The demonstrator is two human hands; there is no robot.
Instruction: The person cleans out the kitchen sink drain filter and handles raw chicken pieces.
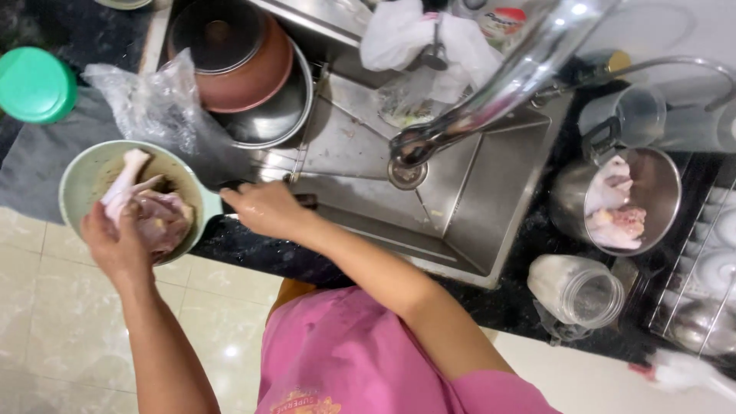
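We see home kitchen: steel sink (460,192) with curved tap (491,92) set in dark stone tabletop (253,249), stacked pots (245,69) beside basin, raw chicken (153,211) in pale green bowl (80,180), dish rack (709,253) at right, tiled floor (61,322) below

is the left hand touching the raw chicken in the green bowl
Touching. The head view shows the left hand reaching over the green bowl's rim, fingers on the raw chicken.

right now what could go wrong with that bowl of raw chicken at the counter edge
The green bowl juts past the counter edge over the floor, so it could tip if the left hand lets go. The raw chicken may also smear the handle under the right hand.
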